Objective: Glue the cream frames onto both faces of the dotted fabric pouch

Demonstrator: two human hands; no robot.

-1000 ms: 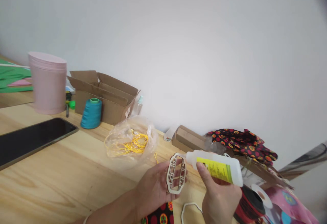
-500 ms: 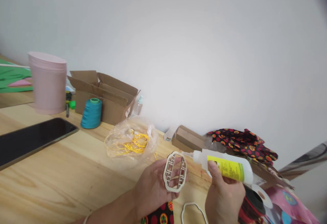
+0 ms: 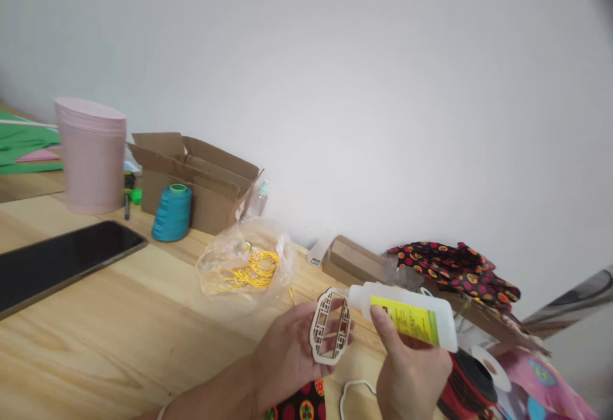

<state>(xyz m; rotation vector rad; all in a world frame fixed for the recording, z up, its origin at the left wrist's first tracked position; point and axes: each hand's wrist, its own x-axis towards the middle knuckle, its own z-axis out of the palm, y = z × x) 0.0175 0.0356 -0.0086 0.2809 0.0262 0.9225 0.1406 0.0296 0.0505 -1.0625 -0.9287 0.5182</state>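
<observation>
My left hand (image 3: 287, 350) holds up a pale wooden lattice frame (image 3: 316, 337) with a scalloped outline, its fingers behind the cut-out openings. My right hand (image 3: 409, 369) is wrapped round a white glue bottle (image 3: 445, 321) with a yellow label, tilted on its side. The bottle's nozzle points left and sits at the upper right of the frame; whether the tip touches it, I cannot tell. Below, a thin scalloped outline ring (image 3: 343, 401) lies on the table, partly hidden by my right hand. Beside it is dark patterned fabric (image 3: 306, 402), partly under my left arm.
A phone (image 3: 67, 263), a teal thread cone (image 3: 171, 214), a pink bin (image 3: 90, 158) and an open cardboard box (image 3: 205, 200) stand left. A plastic bag with yellow cord (image 3: 256, 270) lies mid-table. Printed cloth (image 3: 450, 270) and ribbon spools (image 3: 472, 378) are at right.
My right hand has moved the glue bottle left, bringing its nozzle up to the lattice frame. The frame in my left hand has shifted slightly down and right.
</observation>
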